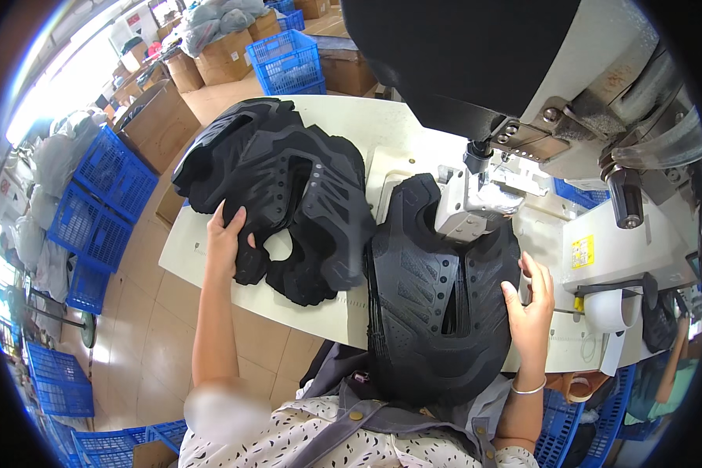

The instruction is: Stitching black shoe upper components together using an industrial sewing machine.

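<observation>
Two groups of black shoe uppers lie in front of me on the pale sewing table (203,242). At the left is a fanned-out pile of shoe uppers (320,175), overlapping each other. My left hand (228,238) grips the near left edge of an upper there, its fingertips partly hidden by the material. A neater stack of shoe uppers (413,288) sits before my body, toe end toward me, its far end beside the machine's metal post. Along this stack's right edge rests my right hand (530,300), thumb and fingers apart.
The dark sewing machine head (460,62) overhangs the table's far right, its needle area (480,160) just beyond the stack. A grey box (624,249) stands right. Blue crates (285,62), cartons (226,58) and bagged goods surround the table. Another person's arm (671,363) shows far right.
</observation>
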Demonstrator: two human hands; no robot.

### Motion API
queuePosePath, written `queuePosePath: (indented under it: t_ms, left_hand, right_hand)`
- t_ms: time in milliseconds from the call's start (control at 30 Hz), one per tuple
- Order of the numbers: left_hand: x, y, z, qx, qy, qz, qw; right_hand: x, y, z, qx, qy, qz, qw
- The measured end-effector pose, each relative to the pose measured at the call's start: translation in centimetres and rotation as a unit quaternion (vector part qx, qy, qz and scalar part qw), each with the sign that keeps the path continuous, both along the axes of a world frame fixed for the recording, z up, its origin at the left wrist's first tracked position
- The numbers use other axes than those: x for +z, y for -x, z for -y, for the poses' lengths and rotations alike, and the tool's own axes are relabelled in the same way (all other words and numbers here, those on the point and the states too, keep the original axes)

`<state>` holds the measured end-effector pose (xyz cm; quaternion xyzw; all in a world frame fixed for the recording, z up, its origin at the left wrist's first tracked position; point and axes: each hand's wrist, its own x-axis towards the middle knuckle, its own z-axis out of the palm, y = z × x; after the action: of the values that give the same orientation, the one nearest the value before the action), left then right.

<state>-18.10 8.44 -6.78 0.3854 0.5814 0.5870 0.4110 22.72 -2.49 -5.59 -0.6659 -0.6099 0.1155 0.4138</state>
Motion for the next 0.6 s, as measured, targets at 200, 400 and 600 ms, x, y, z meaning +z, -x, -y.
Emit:
queuePosePath:
  t_ms: [200, 400, 600]
  left_hand:
    - [-1.6, 0.9, 0.0, 0.030, -0.060, -0.587, 0.807]
    - [1.2, -12.1, 6.8, -0.262, -0.224, -0.482, 0.805]
    - [0.8, -15.8, 8.6, -0.427, -0.172, -0.501, 0.733]
  right_hand:
    - [-0.6, -0.1, -0.8, -0.025, 0.001, -0.055, 0.998]
    - [-0.7, -3.1, -2.0, 0.024, 0.059, -0.365, 0.929]
    - [0.4, -4.2, -1.4, 0.068, 0.132, -0.387, 0.910]
